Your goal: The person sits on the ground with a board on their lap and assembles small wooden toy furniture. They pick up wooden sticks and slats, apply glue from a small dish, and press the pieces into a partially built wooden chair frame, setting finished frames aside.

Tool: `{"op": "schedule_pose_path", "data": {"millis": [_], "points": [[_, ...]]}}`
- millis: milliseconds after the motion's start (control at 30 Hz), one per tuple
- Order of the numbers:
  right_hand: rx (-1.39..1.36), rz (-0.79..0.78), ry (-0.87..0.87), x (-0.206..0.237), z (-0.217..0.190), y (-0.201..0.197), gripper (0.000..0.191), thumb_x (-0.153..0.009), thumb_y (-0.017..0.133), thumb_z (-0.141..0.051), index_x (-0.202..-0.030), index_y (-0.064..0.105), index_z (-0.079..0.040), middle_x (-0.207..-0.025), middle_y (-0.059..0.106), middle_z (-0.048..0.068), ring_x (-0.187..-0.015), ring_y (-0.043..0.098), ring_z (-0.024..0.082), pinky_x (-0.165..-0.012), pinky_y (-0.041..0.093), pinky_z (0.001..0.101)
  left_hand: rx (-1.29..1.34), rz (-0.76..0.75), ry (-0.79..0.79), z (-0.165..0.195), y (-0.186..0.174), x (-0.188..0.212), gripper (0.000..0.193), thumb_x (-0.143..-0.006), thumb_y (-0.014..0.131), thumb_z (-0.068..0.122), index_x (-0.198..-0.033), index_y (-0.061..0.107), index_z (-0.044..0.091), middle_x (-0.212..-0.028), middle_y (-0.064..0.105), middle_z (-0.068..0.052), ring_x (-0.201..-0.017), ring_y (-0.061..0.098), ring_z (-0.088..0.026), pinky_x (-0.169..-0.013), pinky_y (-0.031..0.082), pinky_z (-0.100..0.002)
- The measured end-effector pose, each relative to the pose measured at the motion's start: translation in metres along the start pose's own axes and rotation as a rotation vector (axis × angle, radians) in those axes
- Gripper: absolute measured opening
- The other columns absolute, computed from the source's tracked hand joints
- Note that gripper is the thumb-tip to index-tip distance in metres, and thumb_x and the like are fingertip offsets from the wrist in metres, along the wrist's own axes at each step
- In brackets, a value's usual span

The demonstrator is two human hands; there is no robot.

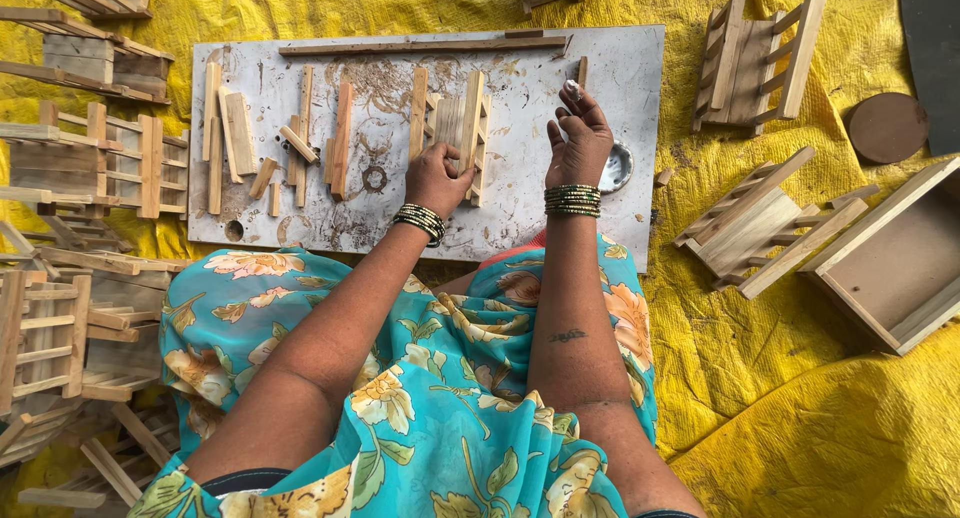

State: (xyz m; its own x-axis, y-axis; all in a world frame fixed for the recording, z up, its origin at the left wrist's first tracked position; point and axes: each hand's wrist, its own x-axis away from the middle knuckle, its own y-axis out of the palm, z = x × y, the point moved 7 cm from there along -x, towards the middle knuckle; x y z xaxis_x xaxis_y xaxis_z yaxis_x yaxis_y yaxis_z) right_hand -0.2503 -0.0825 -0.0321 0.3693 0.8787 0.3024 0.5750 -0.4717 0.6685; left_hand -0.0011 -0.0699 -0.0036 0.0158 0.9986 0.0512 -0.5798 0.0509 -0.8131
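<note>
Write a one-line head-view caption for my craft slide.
Left hand steadies a slatted wooden frame on a white board; right hand lifts a white dab.

A crumpled bright yellow plastic sheet [780, 378] covers the whole floor, creased into folds and ridges; on it lies a flat, whitish rectangular work board [620, 88], stained with brown smears and dried patches; at the right sit 2 small slatted pale-wood racks [760, 53], an open shallow wooden box [890, 263] and a round dark brown disc [887, 128]; a dark grey slab [935, 38] cuts the upper right corner; stacks of similar slatted wooden frames [60, 318] crowd the left edge; the light is soft, even daylight, with faint shadows only.
</note>
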Motion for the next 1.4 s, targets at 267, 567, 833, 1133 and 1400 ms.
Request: {"op": "schedule_pose_path", "data": {"millis": [267, 567, 833, 1133, 1400], "points": [[-0.015, 0.004, -0.002, 0.0024, -0.0013, 0.0018, 0.045, -0.081, 0.057, 0.012, -0.12, 0.072, -0.006, -0.12, 0.072, 0.007, -0.098, 0.063, 0.017, -0.088, 0.055, 0.0364, -0.01, -0.004, 0.022, 0.0012, 0.0008, -0.001, 0.031, -0.078, 0.087, 0.027, -0.094, 0.067, 0.009, -0.069, 0.063, -0.002, -0.07, 0.066, -0.02, -0.069, 0.056, -0.039], [-0.018, -0.007, 0.003, 0.0016, 0.0, 0.0013, 0.045, -0.081, 0.057, 0.012, -0.119, 0.072, -0.007, -0.12, 0.071, 0.007, -0.097, 0.062, 0.017, -0.088, 0.055, 0.0358, 0.0, 0.024, 0.048, 0.0019, -0.0004, -0.0011, 0.032, -0.077, 0.087, 0.027, -0.092, 0.067, 0.009, -0.068, 0.063, -0.002, -0.07, 0.066, -0.022, -0.069, 0.055, -0.04], [-0.01, 0.006, 0.001, 0.0026, -0.0003, 0.0013, 0.046, -0.081, 0.056, 0.012, -0.119, 0.073, -0.006, -0.12, 0.072, 0.008, -0.099, 0.062, 0.018, -0.088, 0.054, 0.0363, 0.022, 0.0, 0.037, -0.0009, 0.0008, -0.0005, 0.032, -0.077, 0.087, 0.025, -0.094, 0.067, 0.008, -0.069, 0.063, -0.002, -0.069, 0.065, -0.021, -0.068, 0.055, -0.039], [0.003, 0.008, 0.0, 0.003, -0.0005, 0.0013, 0.045, -0.08, 0.056, 0.012, -0.118, 0.073, -0.006, -0.12, 0.072, 0.009, -0.101, 0.063, 0.02, -0.089, 0.055, 0.0374, -0.012, -0.024, 0.04, 0.0015, 0.0017, -0.003, 0.037, -0.075, 0.089, 0.026, -0.098, 0.066, 0.008, -0.072, 0.066, -0.003, -0.072, 0.067, -0.022, -0.071, 0.055, -0.039], [0.007, -0.007, -0.001, 0.001, 0.0019, 0.0001, 0.044, -0.081, 0.056, 0.012, -0.118, 0.073, -0.006, -0.122, 0.071, 0.009, -0.102, 0.062, 0.02, -0.089, 0.054, 0.0374, -0.037, -0.05, -0.028, 0.0059, 0.0014, -0.0032, 0.039, -0.074, 0.09, 0.029, -0.098, 0.066, 0.009, -0.075, 0.067, -0.004, -0.076, 0.069, -0.023, -0.072, 0.055, -0.039]]}}
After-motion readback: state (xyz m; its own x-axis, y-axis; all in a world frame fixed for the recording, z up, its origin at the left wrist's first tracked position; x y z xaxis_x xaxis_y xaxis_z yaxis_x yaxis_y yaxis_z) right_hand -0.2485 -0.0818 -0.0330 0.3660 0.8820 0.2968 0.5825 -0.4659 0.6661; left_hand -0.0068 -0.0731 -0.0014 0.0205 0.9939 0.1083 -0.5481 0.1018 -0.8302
